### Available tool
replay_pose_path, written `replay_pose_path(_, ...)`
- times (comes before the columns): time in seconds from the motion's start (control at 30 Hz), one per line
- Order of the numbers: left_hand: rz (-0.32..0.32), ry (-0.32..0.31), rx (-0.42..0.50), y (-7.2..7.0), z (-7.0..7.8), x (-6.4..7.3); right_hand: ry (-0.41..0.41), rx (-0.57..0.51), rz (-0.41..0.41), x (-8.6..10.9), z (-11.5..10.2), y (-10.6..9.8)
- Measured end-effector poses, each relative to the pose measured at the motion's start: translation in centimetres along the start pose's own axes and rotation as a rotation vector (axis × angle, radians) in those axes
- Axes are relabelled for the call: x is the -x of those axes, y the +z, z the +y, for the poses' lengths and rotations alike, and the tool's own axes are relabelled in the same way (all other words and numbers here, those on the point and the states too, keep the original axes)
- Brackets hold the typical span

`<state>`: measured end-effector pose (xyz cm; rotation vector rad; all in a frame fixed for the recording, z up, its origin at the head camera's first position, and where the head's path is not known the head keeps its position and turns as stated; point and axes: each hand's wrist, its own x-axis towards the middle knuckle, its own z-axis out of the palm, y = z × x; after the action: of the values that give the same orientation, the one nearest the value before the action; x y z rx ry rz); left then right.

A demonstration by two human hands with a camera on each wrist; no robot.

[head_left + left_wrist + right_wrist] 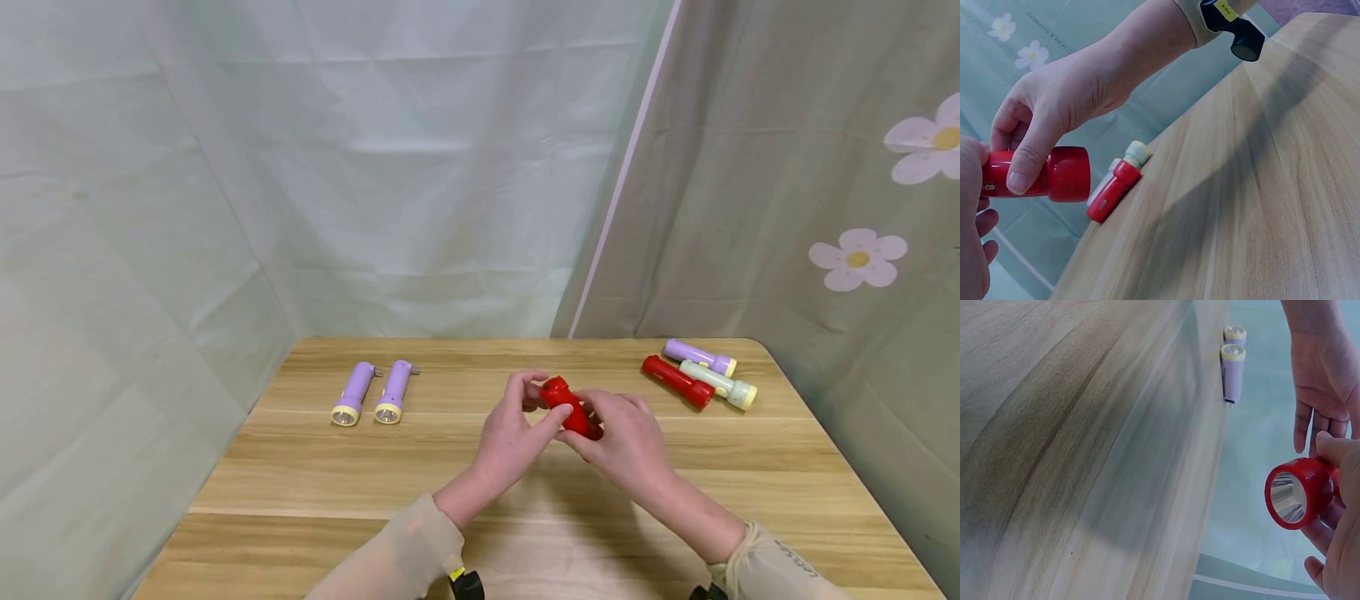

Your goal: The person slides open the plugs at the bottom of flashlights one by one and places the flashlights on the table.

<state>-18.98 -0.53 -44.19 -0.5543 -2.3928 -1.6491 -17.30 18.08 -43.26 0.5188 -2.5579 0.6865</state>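
Observation:
Over the middle of the table, both hands hold a red flashlight [576, 417] tilted in the air. My right hand [628, 433] grips its body near the head, thumb along the near side, as the left wrist view shows too. At the tail end, my left hand [512, 433] pinches it, the thumb against the body and the fingers partly hidden behind. In the right wrist view the wide red head [1300, 492] shows its silvery reflector. White print is partly visible on the body in the left wrist view.
Two purple flashlights [393, 392] with cream heads lie side by side at the left, lenses toward me. At the back right lie another red flashlight [677, 382], a pale green one [720, 383] and a purple one [697, 356]. Curtains [465, 183] hang behind the wooden table [315, 475].

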Motion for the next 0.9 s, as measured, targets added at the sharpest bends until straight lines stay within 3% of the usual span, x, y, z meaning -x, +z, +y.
replay_pose_path(0.33, 0.011, -0.061, 0.023, -0.13, 0.02, 0.06, -0.008, -0.034, -0.023, 0.20, 0.11, 0.01)
replay_pose_path(0.6, 0.043, -0.056, 0.012, -0.06, -0.16, 0.13, -0.024, -0.055, -0.005, 0.26, 0.28, 0.00)
replay_pose_path(0.9, 0.100, -0.029, 0.064, 0.28, -0.44, 0.55, -0.027, -0.066, 0.023, 0.20, 0.04, -0.05)
